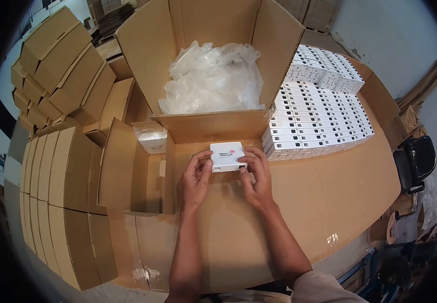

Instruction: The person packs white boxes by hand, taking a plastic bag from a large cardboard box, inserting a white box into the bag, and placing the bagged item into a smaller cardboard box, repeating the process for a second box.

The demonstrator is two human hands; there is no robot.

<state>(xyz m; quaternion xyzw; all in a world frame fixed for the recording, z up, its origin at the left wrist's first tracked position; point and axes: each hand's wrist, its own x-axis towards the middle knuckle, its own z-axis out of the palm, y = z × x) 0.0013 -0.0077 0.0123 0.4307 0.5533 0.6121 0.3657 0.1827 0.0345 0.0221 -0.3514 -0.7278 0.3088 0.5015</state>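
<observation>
Between my two hands is a small white device [227, 154] with a red logo and dark text on its top and ports along its near side. My left hand [197, 177] grips its left edge, with thumb and fingers bent. My right hand [257, 177] holds the right edge, its thumb at the near right corner by the dark port. Left of my hands stands an open cardboard box [115, 174], with a white item in clear plastic [152, 139] at its far end. Beyond the device, a large open carton [211, 126] holds a heap of clear plastic bags [213, 81].
Rows of stacked white devices [319, 121] stand at the right on the cardboard-covered table [304, 202]. Closed brown boxes [66, 187] are piled at the left, with more cartons [59, 60] behind. A black chair [416, 159] is beyond the table's right edge.
</observation>
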